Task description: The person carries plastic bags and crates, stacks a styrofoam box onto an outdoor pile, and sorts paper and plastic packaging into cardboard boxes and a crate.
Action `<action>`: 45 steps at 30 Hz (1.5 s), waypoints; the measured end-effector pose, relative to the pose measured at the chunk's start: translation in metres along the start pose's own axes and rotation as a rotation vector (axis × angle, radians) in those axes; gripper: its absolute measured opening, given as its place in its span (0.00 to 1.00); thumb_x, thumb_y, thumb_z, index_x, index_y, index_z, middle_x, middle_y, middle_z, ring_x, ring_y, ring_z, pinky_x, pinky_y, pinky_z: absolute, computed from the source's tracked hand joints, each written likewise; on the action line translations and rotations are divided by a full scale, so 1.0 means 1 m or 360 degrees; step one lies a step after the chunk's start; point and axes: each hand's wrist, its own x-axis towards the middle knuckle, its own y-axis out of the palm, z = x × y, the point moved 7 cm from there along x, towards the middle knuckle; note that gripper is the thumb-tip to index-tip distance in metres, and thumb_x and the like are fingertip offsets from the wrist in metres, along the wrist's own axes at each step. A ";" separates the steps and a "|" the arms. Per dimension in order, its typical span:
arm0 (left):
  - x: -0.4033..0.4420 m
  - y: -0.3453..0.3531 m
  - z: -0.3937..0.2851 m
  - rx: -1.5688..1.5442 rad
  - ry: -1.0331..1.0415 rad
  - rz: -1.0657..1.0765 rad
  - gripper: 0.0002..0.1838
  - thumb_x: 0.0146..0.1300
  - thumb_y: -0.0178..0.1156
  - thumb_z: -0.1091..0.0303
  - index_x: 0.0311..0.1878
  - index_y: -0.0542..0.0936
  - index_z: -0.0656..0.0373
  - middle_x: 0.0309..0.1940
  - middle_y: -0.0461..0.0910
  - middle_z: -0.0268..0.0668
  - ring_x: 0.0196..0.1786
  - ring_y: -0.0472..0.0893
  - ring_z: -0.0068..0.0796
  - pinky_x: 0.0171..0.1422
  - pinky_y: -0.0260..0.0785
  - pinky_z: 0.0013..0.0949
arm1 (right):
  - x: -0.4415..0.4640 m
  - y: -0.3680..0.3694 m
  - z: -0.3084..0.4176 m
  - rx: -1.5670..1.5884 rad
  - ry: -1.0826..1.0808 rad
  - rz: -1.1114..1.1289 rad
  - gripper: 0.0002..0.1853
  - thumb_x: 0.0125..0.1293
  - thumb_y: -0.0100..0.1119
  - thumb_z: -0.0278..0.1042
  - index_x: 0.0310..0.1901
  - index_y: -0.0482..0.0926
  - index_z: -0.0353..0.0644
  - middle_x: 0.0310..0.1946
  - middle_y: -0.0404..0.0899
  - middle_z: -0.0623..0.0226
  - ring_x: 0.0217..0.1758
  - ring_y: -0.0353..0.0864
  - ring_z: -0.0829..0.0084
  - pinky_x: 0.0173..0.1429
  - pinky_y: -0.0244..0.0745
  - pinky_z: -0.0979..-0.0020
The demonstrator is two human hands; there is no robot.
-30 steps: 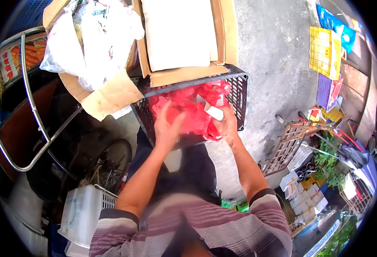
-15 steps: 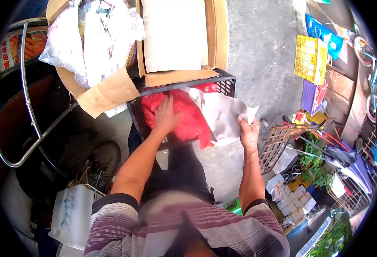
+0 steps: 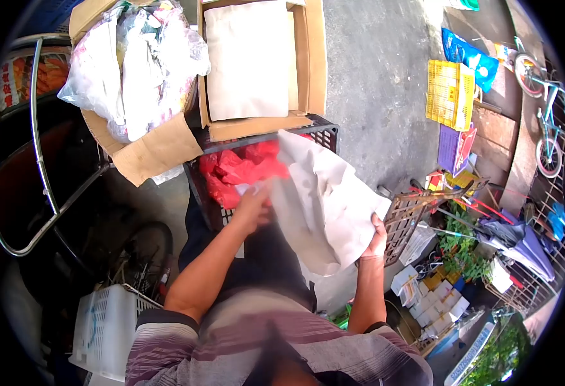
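Note:
A large creased sheet of whitish paper [image 3: 334, 206] spreads over the right part of a dark plastic crate [image 3: 326, 132]. My right hand [image 3: 374, 239] grips its right edge, thumb on top. Near the sheet's left side, my left hand [image 3: 251, 209] is closed over the crate's front, with a small whitish piece at its fingertips that I cannot make out. Red plastic bags [image 3: 231, 172] lie in the crate, partly covered by the sheet. Behind the crate, a cardboard box [image 3: 318, 71] holds flat pale sheets [image 3: 247, 61].
An open carton [image 3: 157, 151] with clear plastic bags [image 3: 134, 71] stands at upper left, beside a bent metal rail [image 3: 38, 128]. White basket [image 3: 106, 328] at lower left. Rightward are a yellow crate [image 3: 449, 95], a brown lattice cart [image 3: 403, 222] and a bicycle [image 3: 548, 122].
The sheet came out from among the red bags, opened out and swung down toward my body. My left hand moved off the bags toward the crate's front. The view shifted slightly.

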 end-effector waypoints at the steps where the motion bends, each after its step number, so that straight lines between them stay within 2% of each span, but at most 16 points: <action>1: 0.001 0.018 0.015 -0.0363 -0.0316 0.0621 0.27 0.67 0.62 0.51 0.62 0.73 0.57 0.49 0.79 0.43 0.49 0.79 0.43 0.52 0.74 0.51 | -0.004 0.011 -0.004 0.0015 0.0012 0.0042 0.33 0.64 0.62 0.41 0.68 0.67 0.34 0.62 0.76 0.51 0.64 0.76 0.50 0.69 0.70 0.49; 5: 0.018 0.022 -0.003 -0.0649 0.0177 0.0774 0.13 0.74 0.54 0.64 0.55 0.77 0.59 0.49 0.84 0.40 0.51 0.84 0.35 0.57 0.77 0.45 | 0.010 0.009 -0.017 -0.0022 -0.0015 0.0043 0.33 0.66 0.61 0.43 0.69 0.67 0.37 0.64 0.74 0.52 0.67 0.73 0.51 0.72 0.67 0.48; 7: 0.017 0.015 -0.043 -0.0803 0.0390 0.0560 0.12 0.74 0.53 0.67 0.54 0.78 0.60 0.48 0.84 0.39 0.51 0.84 0.35 0.58 0.77 0.44 | 0.024 0.018 -0.019 0.0012 -0.0082 0.0014 0.32 0.68 0.61 0.44 0.69 0.67 0.38 0.64 0.75 0.54 0.67 0.73 0.52 0.73 0.66 0.48; 11: -0.022 0.000 -0.138 -0.1173 0.0830 0.0424 0.12 0.76 0.47 0.71 0.54 0.77 0.64 0.49 0.83 0.40 0.52 0.83 0.35 0.62 0.76 0.43 | 0.043 0.049 -0.007 -0.0081 -0.0546 -0.0208 0.26 0.74 0.56 0.43 0.67 0.69 0.36 0.62 0.76 0.55 0.64 0.76 0.55 0.70 0.71 0.53; 16: -0.002 -0.012 -0.236 -0.1213 0.1307 0.0158 0.10 0.77 0.48 0.70 0.53 0.75 0.62 0.52 0.81 0.43 0.52 0.82 0.36 0.61 0.77 0.44 | 0.096 0.097 -0.016 -0.0482 -0.1230 -0.0352 0.27 0.71 0.62 0.39 0.64 0.69 0.30 0.58 0.76 0.56 0.57 0.78 0.64 0.63 0.75 0.61; 18: 0.000 -0.010 -0.277 -0.1110 0.1450 0.0146 0.11 0.78 0.48 0.68 0.56 0.75 0.60 0.53 0.80 0.43 0.53 0.81 0.36 0.61 0.77 0.44 | 0.115 0.136 -0.015 -0.0302 -0.1192 -0.0033 0.26 0.72 0.60 0.36 0.66 0.68 0.33 0.60 0.76 0.56 0.61 0.77 0.61 0.67 0.73 0.57; 21: -0.013 -0.006 -0.334 -0.0960 0.1547 0.0402 0.15 0.79 0.47 0.62 0.62 0.72 0.57 0.55 0.79 0.43 0.53 0.81 0.36 0.60 0.76 0.46 | 0.144 0.184 -0.022 0.0145 -0.0682 0.0595 0.23 0.72 0.59 0.32 0.67 0.69 0.43 0.64 0.74 0.62 0.67 0.73 0.57 0.69 0.71 0.48; 23: -0.003 -0.013 -0.359 -0.0862 0.1633 0.0652 0.20 0.78 0.50 0.56 0.65 0.70 0.55 0.56 0.79 0.42 0.53 0.81 0.36 0.59 0.76 0.48 | 0.176 0.197 -0.032 0.0191 -0.0605 0.0674 0.25 0.71 0.58 0.30 0.69 0.68 0.47 0.67 0.71 0.63 0.70 0.70 0.55 0.71 0.69 0.44; 24: 0.011 -0.018 -0.354 -0.0716 0.1509 0.0481 0.22 0.76 0.52 0.53 0.66 0.69 0.55 0.57 0.79 0.41 0.54 0.80 0.36 0.59 0.75 0.48 | 0.193 0.202 -0.039 0.0215 -0.0567 0.0708 0.26 0.71 0.58 0.30 0.69 0.67 0.48 0.68 0.70 0.63 0.72 0.68 0.54 0.71 0.68 0.42; 28: 0.109 -0.038 -0.283 -0.0241 0.1146 -0.0126 0.34 0.69 0.60 0.45 0.69 0.66 0.55 0.59 0.77 0.41 0.57 0.79 0.37 0.57 0.74 0.52 | 0.272 0.212 -0.091 0.0325 -0.0377 0.0363 0.27 0.74 0.53 0.26 0.72 0.62 0.53 0.70 0.67 0.61 0.71 0.68 0.54 0.67 0.69 0.33; 31: 0.114 -0.019 -0.260 -0.0331 0.1198 0.0048 0.31 0.68 0.65 0.58 0.67 0.66 0.59 0.58 0.77 0.42 0.57 0.79 0.36 0.57 0.74 0.45 | 0.298 0.210 -0.124 0.0376 -0.0168 -0.0082 0.24 0.76 0.49 0.26 0.70 0.63 0.54 0.68 0.68 0.61 0.69 0.71 0.53 0.65 0.69 0.32; 34: 0.118 -0.025 -0.264 -0.0375 0.1195 -0.0084 0.27 0.64 0.68 0.71 0.62 0.69 0.63 0.55 0.78 0.43 0.53 0.80 0.34 0.56 0.74 0.35 | 0.307 0.199 -0.133 0.0308 -0.0177 -0.0306 0.19 0.77 0.47 0.26 0.66 0.65 0.49 0.66 0.70 0.61 0.67 0.73 0.51 0.66 0.69 0.33; 37: 0.083 -0.025 -0.300 0.0051 0.1743 -0.0294 0.21 0.63 0.65 0.73 0.57 0.72 0.66 0.49 0.80 0.42 0.47 0.78 0.29 0.56 0.70 0.32 | 0.320 0.188 -0.144 0.0114 -0.0042 -0.0107 0.15 0.77 0.50 0.29 0.62 0.67 0.44 0.62 0.72 0.60 0.61 0.77 0.53 0.62 0.74 0.44; 41: 0.081 -0.042 -0.314 0.0806 0.1809 -0.1070 0.20 0.63 0.64 0.68 0.56 0.75 0.66 0.45 0.84 0.54 0.48 0.83 0.49 0.55 0.73 0.42 | 0.244 0.177 -0.112 -0.0524 -0.0334 0.0042 0.23 0.73 0.58 0.35 0.66 0.67 0.42 0.56 0.76 0.61 0.52 0.78 0.68 0.50 0.72 0.68; 43: 0.098 -0.044 -0.312 0.1076 0.1905 -0.1232 0.21 0.64 0.64 0.65 0.56 0.75 0.65 0.46 0.82 0.59 0.50 0.81 0.60 0.54 0.71 0.51 | 0.193 0.159 -0.097 -0.0584 -0.0546 -0.0029 0.26 0.71 0.62 0.36 0.66 0.70 0.36 0.54 0.78 0.61 0.54 0.78 0.71 0.55 0.74 0.70; 45: 0.109 -0.041 -0.311 0.1183 0.1768 -0.1317 0.22 0.64 0.64 0.64 0.57 0.74 0.65 0.46 0.82 0.60 0.50 0.81 0.61 0.54 0.71 0.52 | 0.172 0.116 -0.101 -0.0832 -0.0569 -0.0146 0.26 0.69 0.63 0.35 0.65 0.71 0.32 0.55 0.79 0.59 0.56 0.79 0.72 0.58 0.74 0.70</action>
